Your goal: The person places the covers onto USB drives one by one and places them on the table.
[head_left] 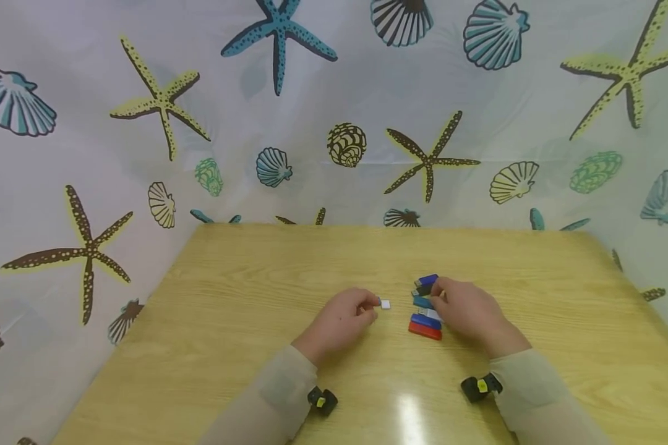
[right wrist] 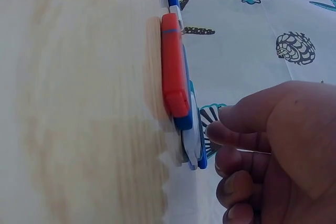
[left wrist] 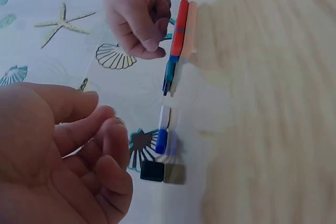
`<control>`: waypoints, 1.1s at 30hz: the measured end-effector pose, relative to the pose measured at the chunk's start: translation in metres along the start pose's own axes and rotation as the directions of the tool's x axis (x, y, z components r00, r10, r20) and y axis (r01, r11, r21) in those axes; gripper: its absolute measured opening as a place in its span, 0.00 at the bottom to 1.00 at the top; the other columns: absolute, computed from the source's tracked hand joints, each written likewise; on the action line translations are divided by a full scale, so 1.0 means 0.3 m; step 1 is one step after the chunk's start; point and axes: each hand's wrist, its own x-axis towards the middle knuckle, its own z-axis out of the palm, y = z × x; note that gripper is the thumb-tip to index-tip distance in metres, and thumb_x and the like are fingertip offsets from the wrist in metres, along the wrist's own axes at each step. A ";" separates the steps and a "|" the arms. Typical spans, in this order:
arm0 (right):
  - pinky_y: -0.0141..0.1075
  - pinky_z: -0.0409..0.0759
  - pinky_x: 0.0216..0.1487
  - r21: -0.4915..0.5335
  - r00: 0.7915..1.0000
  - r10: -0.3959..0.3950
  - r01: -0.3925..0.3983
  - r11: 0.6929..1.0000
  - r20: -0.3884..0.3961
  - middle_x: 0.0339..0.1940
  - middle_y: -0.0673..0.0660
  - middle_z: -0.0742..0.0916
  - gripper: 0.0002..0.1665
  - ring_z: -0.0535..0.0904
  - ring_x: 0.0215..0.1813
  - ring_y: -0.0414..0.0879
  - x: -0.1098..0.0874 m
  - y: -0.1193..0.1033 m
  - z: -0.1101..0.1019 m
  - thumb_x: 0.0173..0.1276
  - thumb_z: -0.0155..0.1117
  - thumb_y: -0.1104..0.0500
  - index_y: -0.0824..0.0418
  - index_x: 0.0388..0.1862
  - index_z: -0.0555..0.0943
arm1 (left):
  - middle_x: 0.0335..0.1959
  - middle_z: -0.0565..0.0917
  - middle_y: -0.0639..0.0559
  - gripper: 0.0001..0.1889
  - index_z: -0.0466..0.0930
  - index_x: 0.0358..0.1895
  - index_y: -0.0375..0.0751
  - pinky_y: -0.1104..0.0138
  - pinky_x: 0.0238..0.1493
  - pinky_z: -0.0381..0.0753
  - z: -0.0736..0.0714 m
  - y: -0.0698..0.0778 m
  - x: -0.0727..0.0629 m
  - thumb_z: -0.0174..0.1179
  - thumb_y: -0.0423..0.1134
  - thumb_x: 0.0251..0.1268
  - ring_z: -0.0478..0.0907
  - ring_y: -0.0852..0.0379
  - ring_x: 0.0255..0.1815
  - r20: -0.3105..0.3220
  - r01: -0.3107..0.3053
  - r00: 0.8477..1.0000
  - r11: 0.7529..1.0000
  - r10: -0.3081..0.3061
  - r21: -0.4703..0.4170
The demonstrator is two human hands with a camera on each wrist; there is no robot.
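Observation:
Several USB flash drives lie side by side on the table: a red one (head_left: 425, 331) nearest, then a blue one (head_left: 425, 321), a white one (head_left: 433, 314), a teal one (head_left: 422, 302), a black one (head_left: 423, 290) and another blue one (head_left: 428, 280) farthest. My right hand (head_left: 470, 307) is at their right ends, thumb and forefinger close together beside the teal one. To the left of the row lies a small blue-and-white drive (head_left: 386, 304). My left hand (head_left: 342, 321) is beside it, fingers loosely bent, nothing between them. A small dark block (left wrist: 152, 171) appears near that drive.
The wooden table (head_left: 267, 266) extends around both hands. A white curtain (head_left: 323, 80) printed with starfish and shells hangs behind it and along the sides. Black camera mounts (head_left: 323, 402) sit on both wrists.

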 end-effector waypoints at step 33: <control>0.43 0.74 0.36 0.010 1.000 -0.026 0.026 1.000 0.013 0.35 0.51 0.83 0.11 0.75 0.33 0.47 -0.004 -0.011 0.001 0.75 0.59 0.53 0.58 0.48 0.81 | 0.31 0.78 0.61 0.04 0.80 0.35 0.50 0.65 0.40 0.75 0.020 0.016 0.082 0.66 0.42 0.67 0.74 0.61 0.33 0.131 -0.017 0.991 0.940 -0.030 0.341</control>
